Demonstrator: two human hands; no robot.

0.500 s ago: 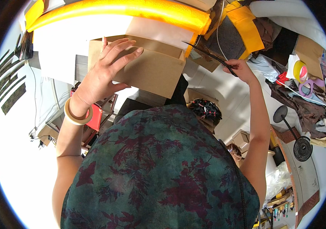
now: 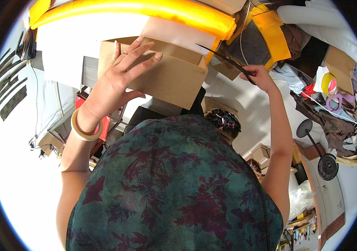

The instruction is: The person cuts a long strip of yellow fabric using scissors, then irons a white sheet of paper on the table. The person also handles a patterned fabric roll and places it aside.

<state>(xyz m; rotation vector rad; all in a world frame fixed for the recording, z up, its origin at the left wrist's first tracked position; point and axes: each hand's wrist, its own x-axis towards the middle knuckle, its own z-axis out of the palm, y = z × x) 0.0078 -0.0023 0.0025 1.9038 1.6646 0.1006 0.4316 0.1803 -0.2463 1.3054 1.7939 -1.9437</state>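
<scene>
Left hand [image 2: 118, 81] spread flat on cardboard box [image 2: 161, 73]; right hand [image 2: 259, 77] grips scissors [image 2: 228, 58]. Box likely light, stiff; best held by edges.

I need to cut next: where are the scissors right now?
In the head view, the scissors are upper right of centre, held in the right hand, blades pointing toward the cardboard box under the left hand.

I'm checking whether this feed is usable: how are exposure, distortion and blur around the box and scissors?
Head view: strong fisheye bend with a black rim; the white surface at left is blown out; the box under the left hand is well lit and sharp; the scissors in the right hand are dark but crisp; no clear motion blur.
</scene>
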